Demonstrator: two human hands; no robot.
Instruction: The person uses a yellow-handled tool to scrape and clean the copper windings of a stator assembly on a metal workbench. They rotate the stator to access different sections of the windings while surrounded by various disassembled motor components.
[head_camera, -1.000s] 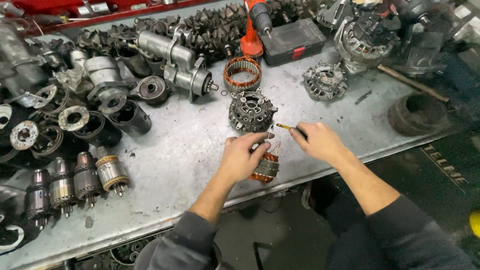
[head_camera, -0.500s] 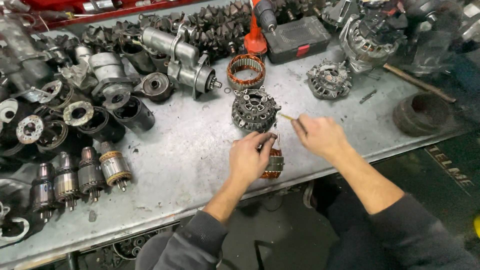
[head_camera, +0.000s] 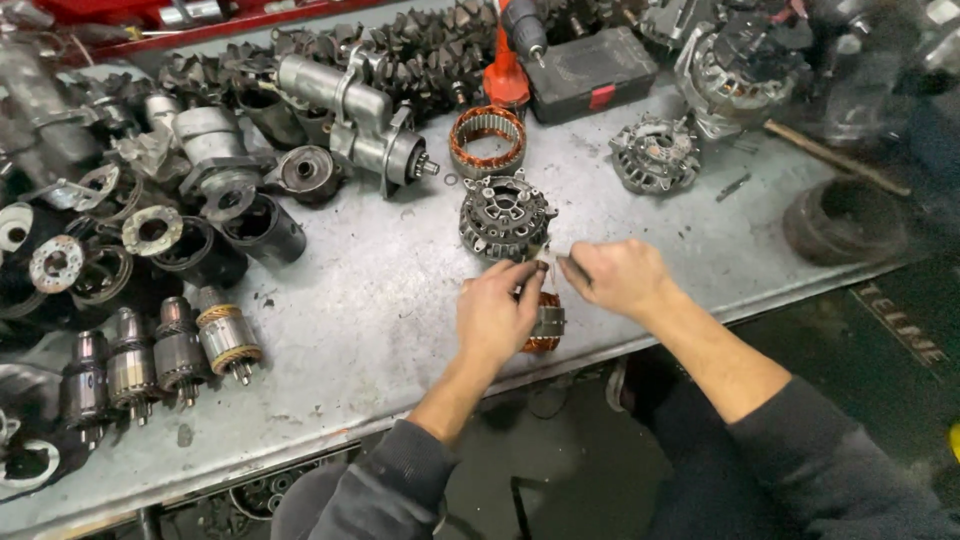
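Observation:
A motor armature with copper windings (head_camera: 545, 325) lies near the front edge of the grey metal workbench (head_camera: 370, 300). My left hand (head_camera: 497, 315) is closed over its top, hiding most of it. My right hand (head_camera: 620, 275) is curled around a small thin tool whose tip meets the left fingertips above the armature. Just behind both hands sits a dark finned alternator housing (head_camera: 505, 215).
A copper-wound stator ring (head_camera: 487, 140), a starter motor (head_camera: 350, 120) and a second housing (head_camera: 655, 155) lie behind. Several armatures (head_camera: 180, 350) stand at the left front among many dark cups and rings. A black case (head_camera: 590, 70) sits far back; a dark round cup (head_camera: 845, 220) at right.
The view has drifted slightly. My right hand has moved left toward the left hand, bringing the thin tool's tip to the armature. The left hand stays on the armature.

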